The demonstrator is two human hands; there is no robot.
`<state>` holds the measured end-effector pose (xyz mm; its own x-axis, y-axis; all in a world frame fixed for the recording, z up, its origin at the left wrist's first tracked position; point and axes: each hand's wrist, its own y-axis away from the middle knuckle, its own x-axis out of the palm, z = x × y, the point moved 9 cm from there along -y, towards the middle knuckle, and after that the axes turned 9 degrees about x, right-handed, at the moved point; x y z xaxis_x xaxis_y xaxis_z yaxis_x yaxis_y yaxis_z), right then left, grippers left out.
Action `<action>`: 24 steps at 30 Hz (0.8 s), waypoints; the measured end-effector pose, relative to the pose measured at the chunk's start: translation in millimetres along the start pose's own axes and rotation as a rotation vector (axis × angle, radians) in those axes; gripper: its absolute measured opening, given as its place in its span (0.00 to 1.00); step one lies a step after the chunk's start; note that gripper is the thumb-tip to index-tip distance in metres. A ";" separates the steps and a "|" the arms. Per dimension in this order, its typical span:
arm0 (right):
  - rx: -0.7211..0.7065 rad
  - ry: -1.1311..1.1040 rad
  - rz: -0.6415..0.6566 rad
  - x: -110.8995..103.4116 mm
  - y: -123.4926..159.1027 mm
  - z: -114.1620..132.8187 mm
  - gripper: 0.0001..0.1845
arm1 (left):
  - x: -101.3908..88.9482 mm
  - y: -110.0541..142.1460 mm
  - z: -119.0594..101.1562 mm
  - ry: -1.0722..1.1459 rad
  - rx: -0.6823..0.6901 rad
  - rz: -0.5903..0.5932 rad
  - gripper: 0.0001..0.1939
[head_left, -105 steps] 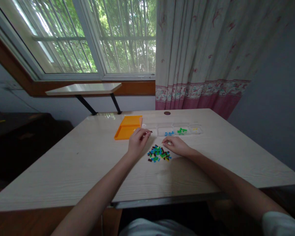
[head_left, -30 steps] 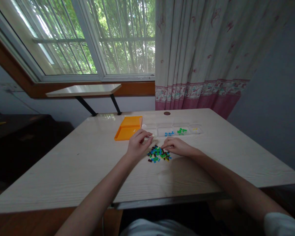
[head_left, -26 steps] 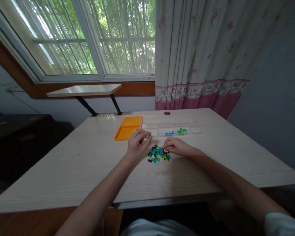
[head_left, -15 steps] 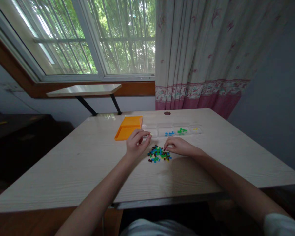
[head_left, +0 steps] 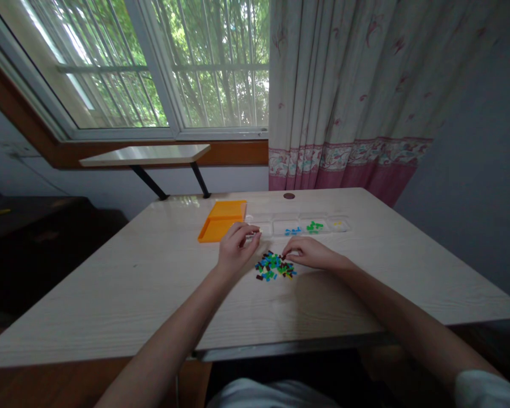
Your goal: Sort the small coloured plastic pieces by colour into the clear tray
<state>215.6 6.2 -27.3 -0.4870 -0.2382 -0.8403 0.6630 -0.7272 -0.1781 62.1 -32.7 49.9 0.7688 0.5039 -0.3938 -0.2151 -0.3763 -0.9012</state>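
Observation:
A pile of small coloured pieces (head_left: 274, 266), blue, green, dark red and yellow, lies on the pale wooden table (head_left: 153, 283). My right hand (head_left: 309, 253) rests at the pile's right edge, its fingertips pinched on a small dark piece. My left hand (head_left: 236, 247) hovers left of the pile, with curled fingers meeting near the left end of a clear compartment tray (head_left: 280, 222). Whether it holds anything is hidden. The tray holds blue pieces (head_left: 293, 231), green pieces (head_left: 314, 226) and a few yellow pieces (head_left: 338, 223) in separate compartments.
An orange lid (head_left: 221, 222) lies left of the clear tray. A small brown disc (head_left: 288, 196) sits near the table's far edge. Behind are a narrow shelf (head_left: 144, 153) under the window and a curtain (head_left: 348, 90). Dark furniture (head_left: 34, 226) stands to the left.
My left hand has drawn back slightly from the tray and no longer shows the dark piece it held 3.5 s ago. My right hand's fingertips have closed at the pile's edge.

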 end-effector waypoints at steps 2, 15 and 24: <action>0.002 0.004 0.001 0.1 0.0 -0.5 0.08 | 2.7 2.0 12.4 -0.061 -0.060 0.049 0.05; 0.019 0.014 0.000 1.0 -0.7 -3.3 0.09 | -7.6 36.0 106.7 -0.516 -0.559 0.315 0.12; 0.082 0.016 -0.006 1.7 -1.5 -10.3 0.09 | 5.9 30.4 94.7 -0.354 -0.423 0.321 0.11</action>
<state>219.7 13.5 -33.7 -0.4813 -0.2241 -0.8474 0.6110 -0.7789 -0.1411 3.1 32.4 3.0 0.4445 0.5144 -0.7333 -0.0894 -0.7891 -0.6077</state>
